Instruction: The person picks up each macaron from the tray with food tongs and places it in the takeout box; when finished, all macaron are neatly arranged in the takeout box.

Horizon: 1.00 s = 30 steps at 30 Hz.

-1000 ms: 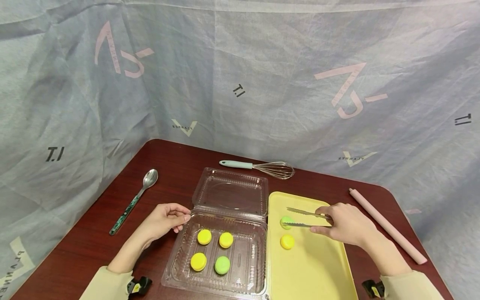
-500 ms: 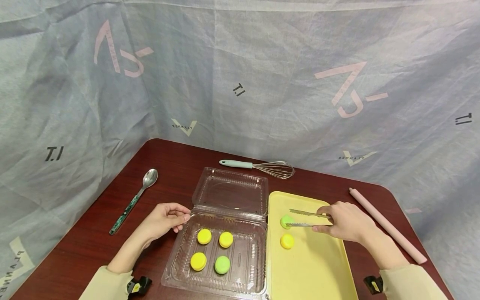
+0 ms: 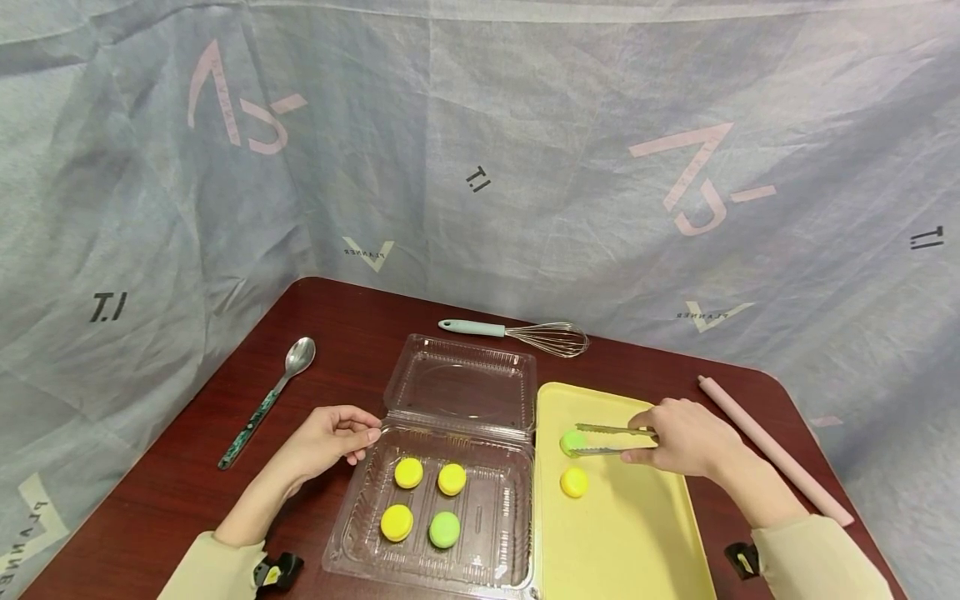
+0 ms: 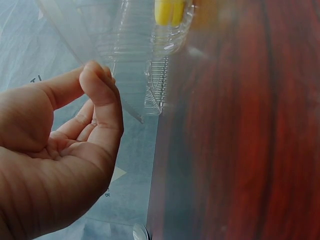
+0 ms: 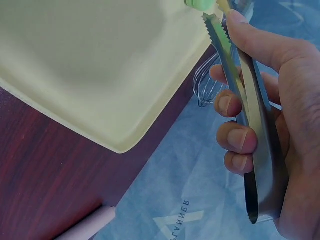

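The head view looks forward and down over the surface [image 3: 360,333] from farther off. Close up, the left wrist view faces the left fingers [image 4: 107,105], sharing the box [image 3: 491,525] with it; the right faces the right fingers [image 5: 237,137], sharing tongs [image 5: 266,155], tray [image 3: 630,533] and whisk [image 3: 491,330].

The left forearm [image 3: 251,510] and right forearm [image 3: 768,497] slant inward from near left and right. The left hand [image 3: 330,437] pinches with thumb and forefinger; the right hand [image 3: 693,437] grips, fingers curled, thumb opposed.

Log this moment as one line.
left hand: pinching clear container; right hand: holding tongs, tips at green macaron; yellow tray: that plus one yellow macaron; container: three yellow macarons, one green
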Each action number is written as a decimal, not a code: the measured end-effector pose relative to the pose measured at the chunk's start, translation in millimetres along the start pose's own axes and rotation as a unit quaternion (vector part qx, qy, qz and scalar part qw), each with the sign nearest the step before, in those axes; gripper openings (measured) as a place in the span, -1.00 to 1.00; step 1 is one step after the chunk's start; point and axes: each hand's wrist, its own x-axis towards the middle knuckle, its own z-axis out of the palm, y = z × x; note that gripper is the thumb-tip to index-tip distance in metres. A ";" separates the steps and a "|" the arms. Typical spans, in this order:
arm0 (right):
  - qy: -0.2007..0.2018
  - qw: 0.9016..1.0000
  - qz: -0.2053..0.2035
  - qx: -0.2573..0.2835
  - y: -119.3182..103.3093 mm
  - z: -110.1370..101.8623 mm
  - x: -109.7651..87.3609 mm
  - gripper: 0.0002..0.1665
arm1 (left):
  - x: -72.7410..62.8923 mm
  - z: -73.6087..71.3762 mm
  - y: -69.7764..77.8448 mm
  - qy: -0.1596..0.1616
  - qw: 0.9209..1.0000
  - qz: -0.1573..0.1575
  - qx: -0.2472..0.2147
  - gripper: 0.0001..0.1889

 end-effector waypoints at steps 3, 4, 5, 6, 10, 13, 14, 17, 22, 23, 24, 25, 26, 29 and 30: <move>-0.002 1.000 -0.005 -0.004 -1.1 -1.4 1.6 -0.47 | -0.2 0.0 0.5 0.000 1.000 0.000 0.000 -0.72; -0.003 1.000 -0.006 -0.004 -1.3 -1.9 2.0 -0.48 | -0.2 0.0 0.6 0.000 1.000 0.000 0.000 -0.72; -0.003 1.000 -0.008 -0.005 -1.3 -2.2 2.5 -0.49 | -0.2 0.0 0.9 0.000 1.000 0.000 0.000 -0.72; -0.004 1.000 -0.010 -0.004 -1.2 -2.5 2.9 -0.50 | -0.2 0.0 1.1 0.000 1.000 0.000 0.000 -0.72; -0.008 1.000 -0.019 -0.003 -0.9 -3.3 4.5 -0.54 | -0.2 0.0 1.4 0.000 1.000 0.001 0.000 -0.72; -0.006 1.000 -0.029 -0.003 -1.0 -3.8 5.4 -0.57 | -0.4 0.1 1.7 0.000 1.000 0.001 -0.001 -0.72; -0.007 1.000 -0.031 -0.003 -1.1 -4.0 5.8 -0.63 | -0.5 0.1 1.8 -0.001 1.000 0.001 -0.001 -0.72; -0.004 0.999 -0.039 -0.006 -1.8 -4.6 6.7 -0.71 | -1.0 0.2 2.4 -0.001 1.000 0.000 -0.003 -0.72; -0.001 0.998 -0.055 -0.012 -3.4 -5.9 8.8 -0.59 | -1.6 0.4 3.0 -0.002 1.000 0.001 -0.004 -0.72; -0.001 0.998 -0.057 -0.012 -3.8 -6.2 9.2 -0.59 | -1.5 0.4 2.8 -0.002 1.000 0.001 -0.004 -0.72; -0.002 0.998 -0.058 -0.012 -4.1 -6.5 9.7 -0.62 | -1.5 0.4 2.7 -0.002 1.000 0.000 -0.004 -0.72; -0.004 0.998 -0.057 -0.013 -4.4 -6.8 10.1 -0.64 | -1.4 0.3 2.6 -0.002 1.000 0.000 -0.003 -0.72; -0.005 0.998 -0.057 -0.013 -4.6 -7.0 10.5 -0.67 | -1.3 0.3 2.6 -0.002 1.000 -0.001 -0.004 -0.72; -0.008 0.998 -0.054 -0.015 -5.2 -7.6 11.1 -0.71 | -1.3 0.6 2.8 -0.001 1.000 -0.001 -0.002 -0.72; -0.008 0.998 -0.053 -0.016 -5.3 -7.7 11.1 -0.72 | -1.3 0.7 2.9 -0.001 1.000 0.000 -0.002 -0.72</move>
